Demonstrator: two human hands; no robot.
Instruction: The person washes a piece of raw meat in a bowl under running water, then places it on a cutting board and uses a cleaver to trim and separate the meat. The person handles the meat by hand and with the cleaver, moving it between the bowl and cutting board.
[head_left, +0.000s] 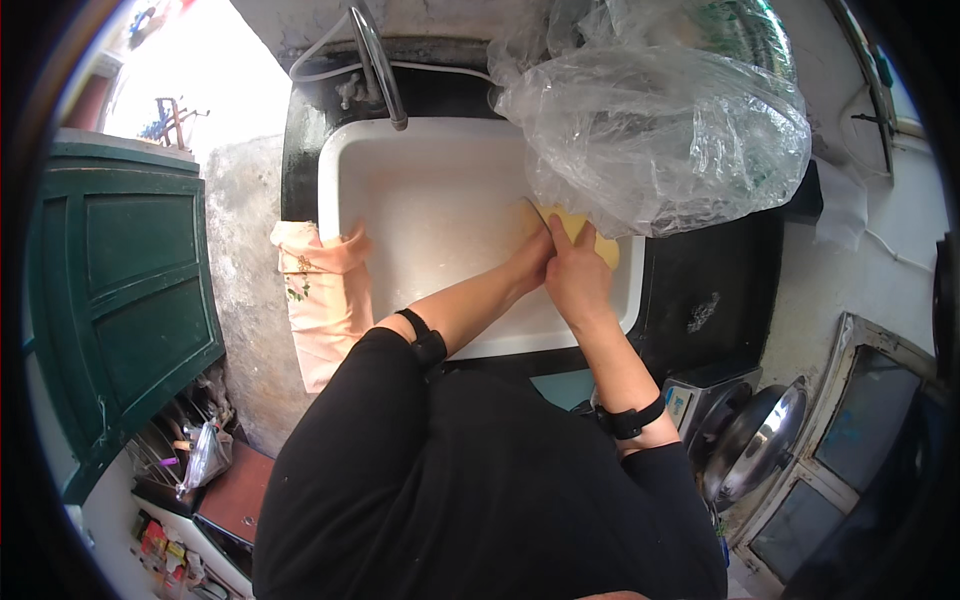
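Both my hands are together over the right part of a white ceramic sink (427, 217). My right hand (577, 274) holds a flat, rounded yellow item (606, 251), its fingers lying across the surface; whether this is a cloth or something stiffer I cannot tell. Close against it on the left is my left hand (536, 255), its fingers largely hidden. A thin, dark curved edge (538, 213) shows just above the left hand, too little of it visible to identify. Clear plastic sheeting hangs over the far side of the yellow item.
Bulky clear plastic sheeting (660, 142) overhangs the sink's back right corner. A chrome faucet (379, 71) arches over the back left rim. Pink cloth (326, 300) drapes over the left rim. Black countertop (712, 285) lies to the right, with a metal wok or lid (750, 450) below it.
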